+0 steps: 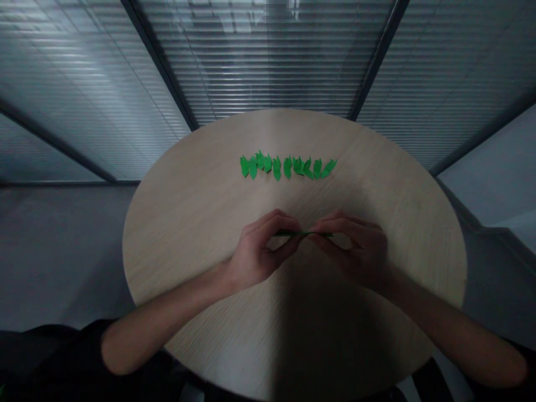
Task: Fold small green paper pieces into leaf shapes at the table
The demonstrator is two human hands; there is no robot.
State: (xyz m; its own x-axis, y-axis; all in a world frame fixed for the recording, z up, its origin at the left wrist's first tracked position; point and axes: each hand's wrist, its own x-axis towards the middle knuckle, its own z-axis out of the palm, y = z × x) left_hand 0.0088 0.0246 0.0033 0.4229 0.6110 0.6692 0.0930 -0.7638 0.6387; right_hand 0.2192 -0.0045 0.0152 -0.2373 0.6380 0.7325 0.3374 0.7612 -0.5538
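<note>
My left hand (259, 248) and my right hand (355, 248) meet over the middle of a round wooden table (188, 223). Between their fingertips they pinch a thin green strip (304, 234), seen edge-on and held level just above the tabletop. Both hands have their fingers curled onto it, one at each end. Farther back on the table lies a row of several small green paper leaf shapes (287, 166), set side by side, apart from both hands.
Behind the table stand glass walls with horizontal blinds (272, 61) and dark frame posts (377, 56). Grey floor (54, 251) lies to the left of the table and a pale floor area to the right. The light is dim.
</note>
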